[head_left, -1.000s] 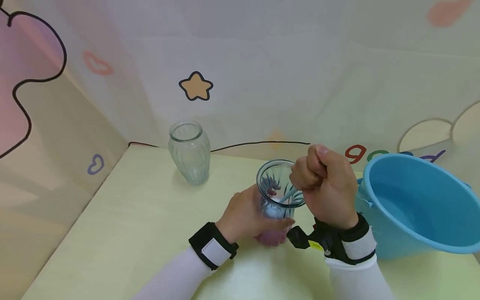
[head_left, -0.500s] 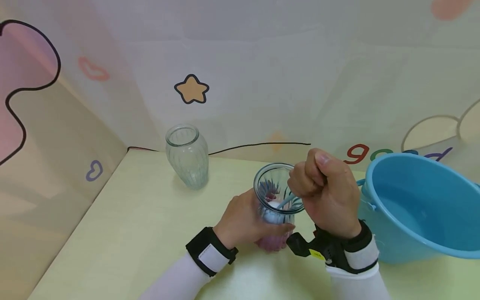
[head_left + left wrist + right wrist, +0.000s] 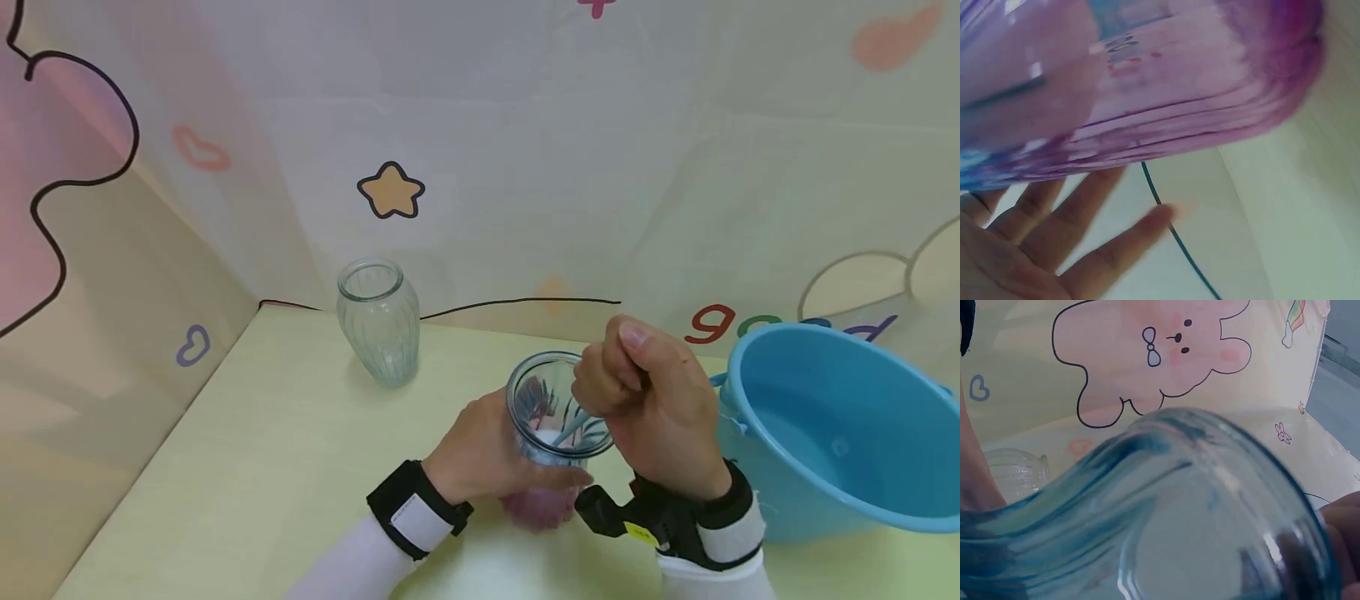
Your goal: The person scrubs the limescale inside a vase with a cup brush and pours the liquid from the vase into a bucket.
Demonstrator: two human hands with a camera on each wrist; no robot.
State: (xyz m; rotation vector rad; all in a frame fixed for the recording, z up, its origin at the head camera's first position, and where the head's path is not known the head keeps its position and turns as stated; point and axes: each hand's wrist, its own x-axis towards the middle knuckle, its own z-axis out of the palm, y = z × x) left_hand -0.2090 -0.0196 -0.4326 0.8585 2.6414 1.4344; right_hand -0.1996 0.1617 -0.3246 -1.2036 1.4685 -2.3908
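Glass breaks and slips when wet, so you keep your left hand [image 3: 487, 446] wrapped round the ribbed vase's [image 3: 551, 433] belly while your right hand [image 3: 652, 400], just above its rim, fists the brush handle [image 3: 573, 423].

My right hand [image 3: 648, 408] has sunk a little over the tinted vase [image 3: 551, 433], its fist lower against the rim than a second ago, and the pale blue handle [image 3: 573, 423] it clutches now leans further inside the mouth. My left hand [image 3: 487, 450] has dropped slightly with the vase.
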